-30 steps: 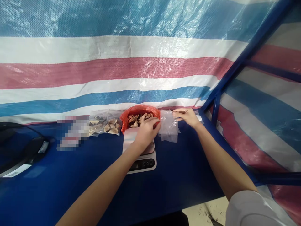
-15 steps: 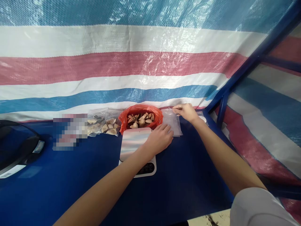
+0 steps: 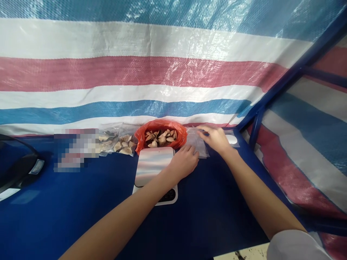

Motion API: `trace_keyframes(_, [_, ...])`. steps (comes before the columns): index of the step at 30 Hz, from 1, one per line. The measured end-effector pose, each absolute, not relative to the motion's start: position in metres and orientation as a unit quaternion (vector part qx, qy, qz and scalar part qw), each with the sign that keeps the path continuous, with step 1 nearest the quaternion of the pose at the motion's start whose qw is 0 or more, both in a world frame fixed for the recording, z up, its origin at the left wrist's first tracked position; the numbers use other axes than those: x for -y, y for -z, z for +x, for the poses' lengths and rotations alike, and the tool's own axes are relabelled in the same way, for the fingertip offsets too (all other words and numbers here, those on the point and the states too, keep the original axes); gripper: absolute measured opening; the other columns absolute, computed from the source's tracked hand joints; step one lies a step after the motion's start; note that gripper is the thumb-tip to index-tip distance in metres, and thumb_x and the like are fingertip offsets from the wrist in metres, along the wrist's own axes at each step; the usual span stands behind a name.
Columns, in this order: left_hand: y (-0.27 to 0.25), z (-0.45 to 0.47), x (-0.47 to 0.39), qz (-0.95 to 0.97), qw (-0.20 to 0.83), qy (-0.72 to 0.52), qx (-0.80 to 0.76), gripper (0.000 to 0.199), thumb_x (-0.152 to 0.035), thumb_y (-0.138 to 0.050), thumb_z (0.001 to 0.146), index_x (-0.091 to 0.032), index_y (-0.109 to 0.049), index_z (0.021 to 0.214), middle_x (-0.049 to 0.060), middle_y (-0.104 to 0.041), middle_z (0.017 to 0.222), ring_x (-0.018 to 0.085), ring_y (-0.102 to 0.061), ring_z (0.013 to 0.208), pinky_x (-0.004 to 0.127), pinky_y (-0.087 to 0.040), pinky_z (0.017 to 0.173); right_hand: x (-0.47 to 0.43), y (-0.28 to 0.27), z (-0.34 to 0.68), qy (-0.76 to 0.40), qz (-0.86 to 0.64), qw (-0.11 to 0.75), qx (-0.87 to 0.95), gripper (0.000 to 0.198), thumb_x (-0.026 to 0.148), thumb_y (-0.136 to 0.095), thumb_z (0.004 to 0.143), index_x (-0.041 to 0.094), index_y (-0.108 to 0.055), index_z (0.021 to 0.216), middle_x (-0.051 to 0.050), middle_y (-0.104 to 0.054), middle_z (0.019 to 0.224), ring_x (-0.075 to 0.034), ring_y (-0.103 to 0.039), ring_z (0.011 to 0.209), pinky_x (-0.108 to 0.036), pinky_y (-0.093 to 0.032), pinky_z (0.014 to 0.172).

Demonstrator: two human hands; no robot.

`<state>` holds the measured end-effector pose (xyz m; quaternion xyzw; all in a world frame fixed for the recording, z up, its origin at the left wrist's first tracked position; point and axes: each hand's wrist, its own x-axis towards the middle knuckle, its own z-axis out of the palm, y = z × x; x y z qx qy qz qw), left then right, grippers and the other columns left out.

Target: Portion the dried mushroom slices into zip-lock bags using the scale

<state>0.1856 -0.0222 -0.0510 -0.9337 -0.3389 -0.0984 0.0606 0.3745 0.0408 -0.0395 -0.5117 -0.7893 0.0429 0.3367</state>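
Note:
A flat stack of clear plastic bags (image 3: pixel 199 146) lies to the right of a red plastic bag (image 3: pixel 183 136) full of dried brown, shell-like pieces (image 3: pixel 162 139). My left hand (image 3: pixel 185 160), fingers curled, is closed on the stack's lower left edge, the fingertips partly hidden. At the stack's upper edge, my right hand (image 3: pixel 215 139) has its thumb and forefinger closed on the clear plastic. A white kitchen scale (image 3: pixel 151 166) with a shiny plate stands under my left forearm, which hides part of its dark button panel.
Left of the red bag lie clear bags with dried pieces (image 3: pixel 125 145) inside, beside a blurred-out patch. A black object (image 3: pixel 18 166) sits at the far left. Right of my right hand is a white oval item (image 3: pixel 231 139). Striped sheeting (image 3: pixel 135 72) and a blue frame (image 3: pixel 282 85) bound the blue table (image 3: pixel 211 213).
My right hand has shifted slightly down, its thumb and forefinger still at the upper edge of the clear bags. My left hand stays on the stack. The view has shifted slightly.

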Motion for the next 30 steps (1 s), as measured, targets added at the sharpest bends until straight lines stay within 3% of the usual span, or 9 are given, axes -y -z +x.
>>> trace_keyframes(7, [0.056, 0.181, 0.024, -0.932, 0.047, 0.103, 0.344, 0.037, -0.033, -0.053, 0.098, -0.005, -0.066, 0.118, 0.024, -0.067, 0.122, 0.034, -0.061, 0.121, 0.043, -0.047, 0.105, -0.037, 0.076, 0.366, -0.067, -0.457, 0.255, 0.849, 0.03, 0.029, -0.057, 0.097, 0.024, -0.073, 0.122, -0.009, -0.065, 0.139, -0.027, -0.064, 0.127, -0.042, -0.053, 0.108])
trace_keyframes(13, [0.056, 0.176, 0.029, -0.932, 0.034, 0.07, 0.353, 0.044, -0.038, -0.052, 0.099, -0.007, -0.062, 0.129, 0.025, -0.063, 0.133, 0.034, -0.06, 0.126, 0.043, -0.046, 0.106, -0.049, 0.087, 0.378, 0.011, -0.38, 0.213, 0.9, 0.037, 0.03, -0.047, 0.103, 0.017, -0.069, 0.13, -0.012, -0.063, 0.142, -0.027, -0.056, 0.136, -0.043, -0.046, 0.117])
trace_keyframes(19, [0.054, 0.177, 0.028, -0.93, 0.029, 0.059, 0.361, 0.043, -0.04, -0.052, 0.1, -0.01, -0.064, 0.128, 0.023, -0.065, 0.13, 0.033, -0.062, 0.122, 0.043, -0.047, 0.105, -0.055, 0.084, 0.379, 0.021, -0.367, 0.199, 0.908, 0.038, 0.03, -0.045, 0.103, 0.016, -0.067, 0.132, -0.013, -0.062, 0.142, -0.028, -0.057, 0.135, -0.045, -0.046, 0.117])
trace_keyframes(24, [0.047, 0.175, 0.03, -0.931, 0.023, 0.089, 0.354, 0.037, -0.038, -0.05, 0.101, -0.009, -0.069, 0.115, 0.018, -0.07, 0.115, 0.031, -0.066, 0.113, 0.042, -0.052, 0.098, -0.046, 0.072, 0.381, -0.021, -0.415, 0.254, 0.874, 0.033, 0.029, -0.052, 0.1, 0.022, -0.071, 0.126, -0.008, -0.066, 0.138, -0.027, -0.061, 0.13, -0.043, -0.051, 0.112])
trace_keyframes(30, [0.036, 0.151, 0.04, -0.915, 0.045, 0.174, 0.36, 0.032, -0.035, -0.048, 0.102, -0.013, -0.068, 0.114, 0.014, -0.072, 0.114, 0.029, -0.067, 0.109, 0.043, -0.052, 0.097, -0.005, 0.056, 0.374, -0.042, -0.431, 0.347, 0.832, 0.031, 0.033, -0.054, 0.099, 0.024, -0.073, 0.122, -0.007, -0.07, 0.132, -0.025, -0.064, 0.127, -0.042, -0.052, 0.111])
